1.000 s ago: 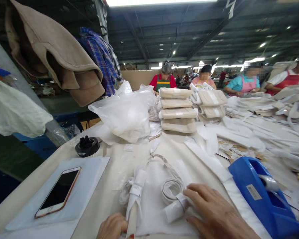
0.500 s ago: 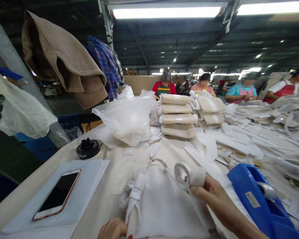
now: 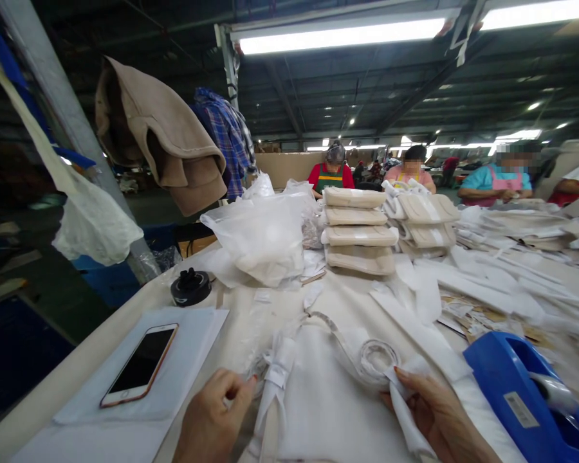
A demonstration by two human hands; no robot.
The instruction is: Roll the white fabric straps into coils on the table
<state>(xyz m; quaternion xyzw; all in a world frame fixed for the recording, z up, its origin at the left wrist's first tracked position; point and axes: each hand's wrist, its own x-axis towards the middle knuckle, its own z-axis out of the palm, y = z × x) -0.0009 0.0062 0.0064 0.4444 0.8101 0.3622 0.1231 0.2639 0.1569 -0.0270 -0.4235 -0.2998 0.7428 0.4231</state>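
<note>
A cream bag-like piece [image 3: 325,392] lies in front of me under thin white wrapping, with a strap [image 3: 330,320] running from its top. The strap's right end is rolled into a wrapped coil [image 3: 379,361]. My right hand [image 3: 429,402] is closed on a strip of white wrapping [image 3: 401,405] beside this coil. My left hand [image 3: 217,411] has curled fingers, thumb against the forefinger, by a second coil [image 3: 259,366] on the left. What it pinches, if anything, is hidden. White wrapping is knotted around the left side handle [image 3: 277,373].
A phone [image 3: 139,366] lies on white sheets at left, near a black round object [image 3: 191,286]. A blue tape dispenser [image 3: 521,399] stands at right. Plastic bags [image 3: 260,238] and stacked beige pieces [image 3: 359,235] are behind. Several people sit across the table.
My left hand has risen from the lower edge to the left coil. My right hand has moved slightly down and right, and the right coil now lies flatter. The view has shifted left.
</note>
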